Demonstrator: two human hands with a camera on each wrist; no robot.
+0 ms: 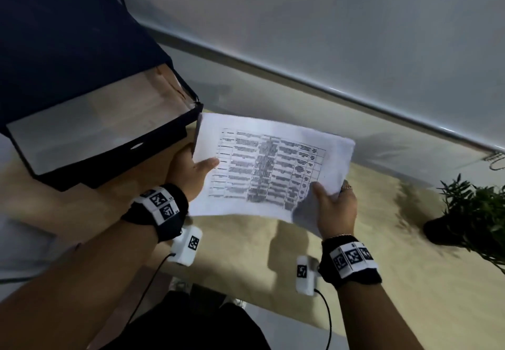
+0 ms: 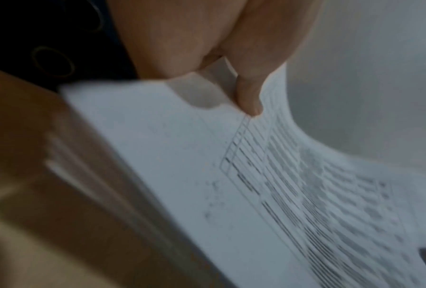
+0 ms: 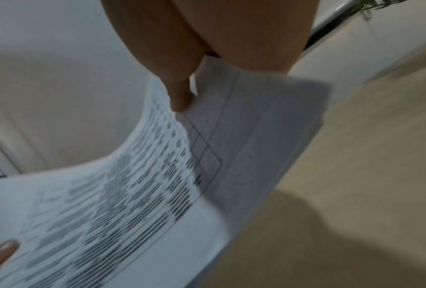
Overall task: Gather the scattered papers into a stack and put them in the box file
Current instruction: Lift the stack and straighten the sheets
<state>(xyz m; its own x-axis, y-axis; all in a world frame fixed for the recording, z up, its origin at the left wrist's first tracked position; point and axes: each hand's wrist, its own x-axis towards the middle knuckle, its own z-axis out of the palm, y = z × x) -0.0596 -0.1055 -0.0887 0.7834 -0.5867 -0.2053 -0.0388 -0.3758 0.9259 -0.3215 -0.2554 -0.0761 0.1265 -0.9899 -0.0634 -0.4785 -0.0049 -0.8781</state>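
Both arms reaching forward over the tabletop (image 1: 341, 254), wrists wrapped in black bands. Left hand (image 1: 188, 170) gripping the stack of papers (image 1: 270, 169) at its 9 o'clock edge, thumb (image 2: 248, 97) flat on top, other fingers tucked under. Right hand (image 1: 334, 207) gripping the same stack at its 4 o'clock corner, thumb (image 3: 181, 95) pressed on the printed table, fingers curled beneath. Papers held up off the tabletop, sagging a little in the middle, printed side up. Box file (image 1: 82, 82) at 10 o'clock from the papers, lid up, open side facing the hands, its near corner just beside the papers' far left corner. Green plant (image 1: 472, 213) at 3 o'clock, well apart.
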